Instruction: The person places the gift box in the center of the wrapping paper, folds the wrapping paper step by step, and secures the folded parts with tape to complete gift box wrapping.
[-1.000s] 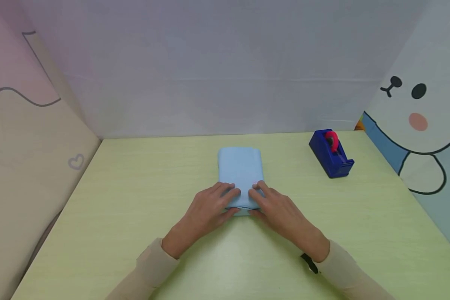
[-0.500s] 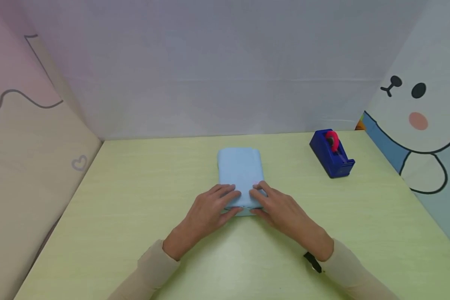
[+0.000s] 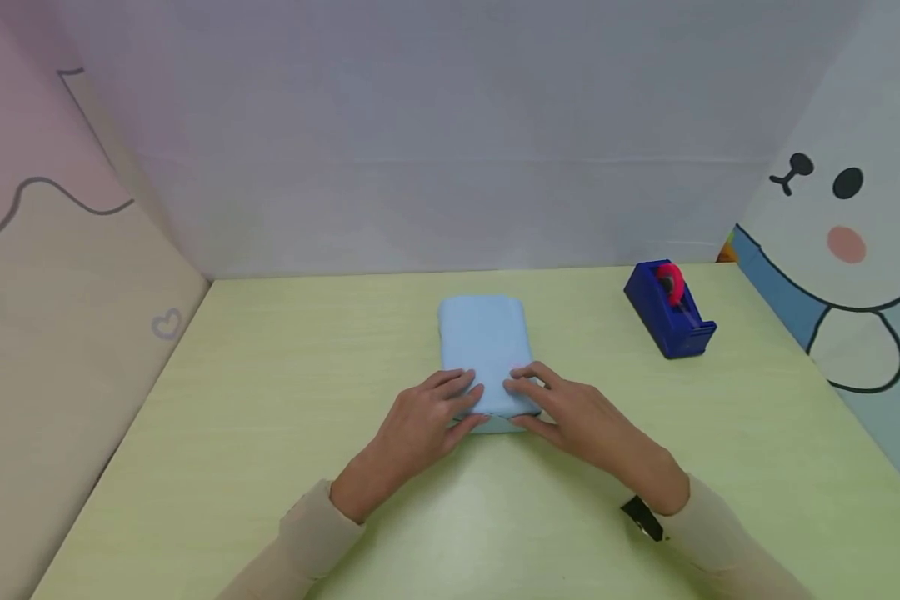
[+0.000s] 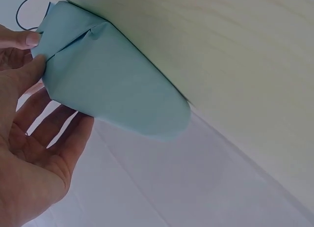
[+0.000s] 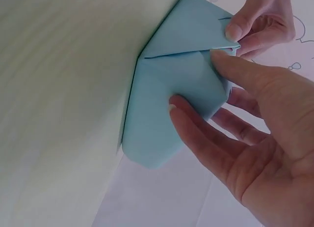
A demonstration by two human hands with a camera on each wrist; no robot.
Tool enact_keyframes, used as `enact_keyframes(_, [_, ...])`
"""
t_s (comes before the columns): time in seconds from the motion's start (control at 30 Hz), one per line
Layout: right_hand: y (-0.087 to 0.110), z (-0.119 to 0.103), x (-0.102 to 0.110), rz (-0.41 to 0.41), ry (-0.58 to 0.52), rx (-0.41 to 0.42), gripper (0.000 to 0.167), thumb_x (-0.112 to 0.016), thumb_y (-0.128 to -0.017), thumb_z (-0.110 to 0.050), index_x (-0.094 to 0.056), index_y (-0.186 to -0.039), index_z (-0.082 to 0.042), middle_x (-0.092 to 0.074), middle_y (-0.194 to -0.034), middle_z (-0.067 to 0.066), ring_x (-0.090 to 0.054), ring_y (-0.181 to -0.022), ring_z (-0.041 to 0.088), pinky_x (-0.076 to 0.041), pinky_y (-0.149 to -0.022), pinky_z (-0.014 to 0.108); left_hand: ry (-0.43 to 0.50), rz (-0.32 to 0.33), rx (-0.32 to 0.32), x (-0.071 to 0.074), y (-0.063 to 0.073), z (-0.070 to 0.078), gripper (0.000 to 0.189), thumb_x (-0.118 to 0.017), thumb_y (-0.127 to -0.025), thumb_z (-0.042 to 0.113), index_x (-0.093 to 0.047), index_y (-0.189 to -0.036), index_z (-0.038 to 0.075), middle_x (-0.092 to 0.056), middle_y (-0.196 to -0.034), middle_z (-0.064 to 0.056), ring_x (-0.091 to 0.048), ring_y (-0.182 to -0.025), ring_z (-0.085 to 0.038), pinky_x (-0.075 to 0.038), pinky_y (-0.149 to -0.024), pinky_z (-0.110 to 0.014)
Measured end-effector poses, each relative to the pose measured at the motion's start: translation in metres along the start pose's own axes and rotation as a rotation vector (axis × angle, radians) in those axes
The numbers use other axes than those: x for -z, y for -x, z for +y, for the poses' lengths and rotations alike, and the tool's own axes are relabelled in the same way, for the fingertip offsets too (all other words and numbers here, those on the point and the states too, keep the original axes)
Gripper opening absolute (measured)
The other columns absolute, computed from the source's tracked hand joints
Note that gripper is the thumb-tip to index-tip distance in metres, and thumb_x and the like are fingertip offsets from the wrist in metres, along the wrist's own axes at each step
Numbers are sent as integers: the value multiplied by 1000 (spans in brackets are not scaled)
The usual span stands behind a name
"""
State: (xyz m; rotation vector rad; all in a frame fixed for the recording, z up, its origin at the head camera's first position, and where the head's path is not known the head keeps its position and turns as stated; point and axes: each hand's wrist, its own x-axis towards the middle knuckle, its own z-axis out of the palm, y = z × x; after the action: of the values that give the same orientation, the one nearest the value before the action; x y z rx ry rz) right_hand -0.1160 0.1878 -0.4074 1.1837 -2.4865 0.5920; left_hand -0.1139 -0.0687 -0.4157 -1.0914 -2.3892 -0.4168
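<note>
A box-like package wrapped in light-blue paper (image 3: 483, 333) lies on the table in front of me. At its near left corner my left hand (image 3: 422, 421) has the thumb on the end face and the fingers on top. My right hand (image 3: 588, 417) pinches the near right corner in the same way. In the left wrist view the wrapped package (image 4: 117, 79) shows a slanting fold in its end paper, beside the thumb. From the right wrist, the package (image 5: 152, 104) shows one finger lying along its side. Whatever is inside the paper is hidden.
A dark-blue tape dispenser (image 3: 667, 312) with a red tape core stands at the back right of the pale table (image 3: 307, 358). A grey-white wall sheet (image 3: 435, 167) rises behind, and printed panels flank both sides. A black strap (image 3: 643, 518) shows at the right wrist.
The right hand has shifted slightly right along the near edge, its thumb moving outward. The left hand keeps its hold. The whole view has drifted a little.
</note>
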Motion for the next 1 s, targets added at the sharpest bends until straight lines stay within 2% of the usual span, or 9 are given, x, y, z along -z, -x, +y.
enact_keyframes(0.23, [2,2,7,-24,-59,-45,39,-83,-88,-14,-68,-123,-5,-63,-125,9,-66,-69,14,-54,-61,23,-14,2,-3,-1,-2,2,38,-85,-86,31,-79,-115,7,-73,-121,-11,-68,-113,-25,-60,-83,-31])
enact_keyframes(0.33, [4,3,7,-15,-82,-64,35,-82,-89,-14,-69,-120,-5,-63,-122,8,-67,-72,15,-55,-63,23,-9,-1,0,-1,0,3,39,-86,-86,31,-79,-115,7,-73,-120,-11,-68,-113,-25,-60,-83,-32])
enact_keyframes(0.47, [4,8,8,17,-89,-49,30,-82,-88,-14,-70,-114,-5,-65,-116,7,-67,-74,15,-54,-63,23,-9,6,-1,0,1,2,38,-86,-85,30,-79,-114,6,-74,-119,-12,-69,-111,-26,-60,-83,-32])
enact_keyframes(0.6, [1,15,11,73,-66,-30,25,-83,-85,-11,-70,-106,-6,-66,-109,5,-67,-79,17,-57,-65,27,-7,18,11,1,-1,1,37,-86,-86,29,-79,-114,6,-73,-120,-12,-68,-112,-27,-60,-83,-32])
enact_keyframes(0.7, [1,19,13,96,-29,-47,26,-85,-83,-9,-70,-104,-6,-67,-104,5,-69,-83,20,-59,-66,33,-3,20,21,0,0,1,37,-86,-85,28,-79,-114,6,-73,-120,-12,-68,-111,-26,-60,-83,-33])
enact_keyframes(1.0, [11,34,22,144,92,-194,24,-85,-84,-9,-72,-103,-3,-71,-101,7,-71,-88,25,-60,-72,43,6,36,14,-1,1,1,35,-87,-85,27,-79,-113,7,-73,-119,-12,-68,-111,-27,-60,-81,-32])
